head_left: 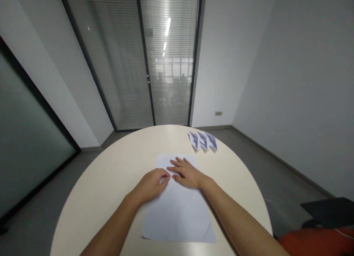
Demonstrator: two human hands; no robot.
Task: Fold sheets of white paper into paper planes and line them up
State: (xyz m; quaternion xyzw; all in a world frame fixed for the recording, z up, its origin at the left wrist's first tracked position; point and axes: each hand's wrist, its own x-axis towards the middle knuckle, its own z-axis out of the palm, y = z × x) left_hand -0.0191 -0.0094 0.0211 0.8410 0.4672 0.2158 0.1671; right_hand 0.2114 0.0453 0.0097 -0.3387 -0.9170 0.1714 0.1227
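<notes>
1. We see a large white sheet of paper lying on the round, pale table, directly in front of us, its near edge close to the bottom of the view.
2. Our left hand rests at the sheet's left side, towards its far half. Its fingers are curled, with the thumb and index tips drawn close together near the middle of the paper and a small gap showing behind them. We cannot tell whether they pinch any of it.
3. Our right hand lies palm down on the far half of the sheet. Its fingers are spread well open, pointing left and away from us, and have hold of nothing.
4. The tips of the two hands are just beside each other. The paper reaches beyond the hands on the far side and spreads wide on the near side, where we make out a slanting line near its right corner.
5. Beyond our right hand, near the table's far right edge, we see three small printed papers in an overlapping row, well apart from our fingers.
6. Past the table we see a glass partition with blinds, a grey floor and, at lower right, something orange under a dark, flat object.
</notes>
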